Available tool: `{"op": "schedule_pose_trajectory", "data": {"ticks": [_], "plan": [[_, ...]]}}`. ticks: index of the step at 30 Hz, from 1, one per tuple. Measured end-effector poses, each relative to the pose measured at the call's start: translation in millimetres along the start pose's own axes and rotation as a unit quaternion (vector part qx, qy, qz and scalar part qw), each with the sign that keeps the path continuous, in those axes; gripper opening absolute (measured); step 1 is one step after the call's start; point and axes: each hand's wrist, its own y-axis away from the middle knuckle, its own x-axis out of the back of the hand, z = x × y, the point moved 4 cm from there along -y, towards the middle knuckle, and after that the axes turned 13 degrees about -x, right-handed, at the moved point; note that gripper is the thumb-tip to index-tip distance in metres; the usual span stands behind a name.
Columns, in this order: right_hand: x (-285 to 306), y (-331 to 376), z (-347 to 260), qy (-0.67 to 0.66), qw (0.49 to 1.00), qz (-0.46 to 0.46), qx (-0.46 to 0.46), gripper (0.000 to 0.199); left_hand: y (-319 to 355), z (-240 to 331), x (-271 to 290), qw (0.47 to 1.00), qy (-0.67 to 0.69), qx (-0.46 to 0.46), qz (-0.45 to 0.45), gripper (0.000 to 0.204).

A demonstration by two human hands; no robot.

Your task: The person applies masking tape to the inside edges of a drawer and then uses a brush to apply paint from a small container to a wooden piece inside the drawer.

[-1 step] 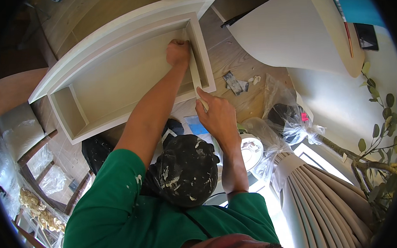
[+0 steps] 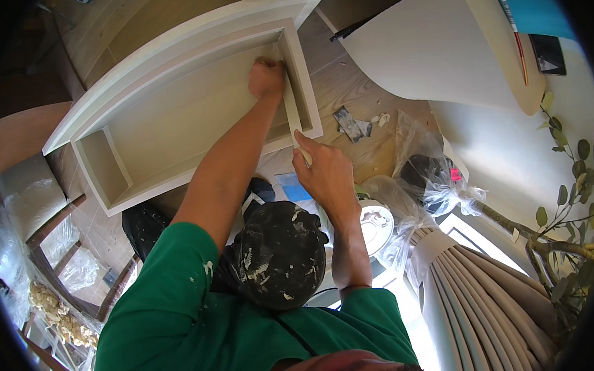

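Observation:
A pale drawer [image 2: 185, 104] with a long curved-looking front panel [image 2: 188, 36] lies open side up in front of me. My left hand [image 2: 266, 78] reaches inside it, fingers curled into a fist near the far right corner. From there a narrow cream strip, apparently masking tape [image 2: 292, 115], runs taut along the drawer's right side wall toward me. At its near end, just outside the drawer's near right corner, my right hand [image 2: 326, 174] pinches it, with a bit of cream showing between thumb and fingers. The left fingertips are partly hidden.
Paint-spotted black trousers show at my knee [image 2: 280, 253]. Two flat scraper blades [image 2: 349, 124] lie on the wooden floor right of the drawer. A white bucket [image 2: 376, 227], plastic sheeting [image 2: 419, 152], a tied curtain [image 2: 478, 303] and a leafy branch [image 2: 563, 239] stand at the right. Plastic-wrapped furniture [image 2: 26, 206] stands left.

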Motion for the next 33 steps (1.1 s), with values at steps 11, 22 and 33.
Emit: {"op": "schedule_pose_trajectory", "data": {"ticks": [11,22,33], "plan": [[3.7,0.5,0.0,0.006,1.0,-0.006,-0.007,0.04,-23.3,5.2,10.4,0.973,-0.119,-0.176,-0.087,0.054],[1.3,0.9,5.3,0.002,1.0,-0.012,-0.019,0.04,-31.7,-24.6,21.8,0.785,-0.197,-0.556,-0.187,0.057],[4.9,3.4,3.8,0.009,1.0,-0.002,-0.022,0.04,-56.9,-10.8,37.4,0.779,-0.262,-0.523,-0.226,0.069]]}}
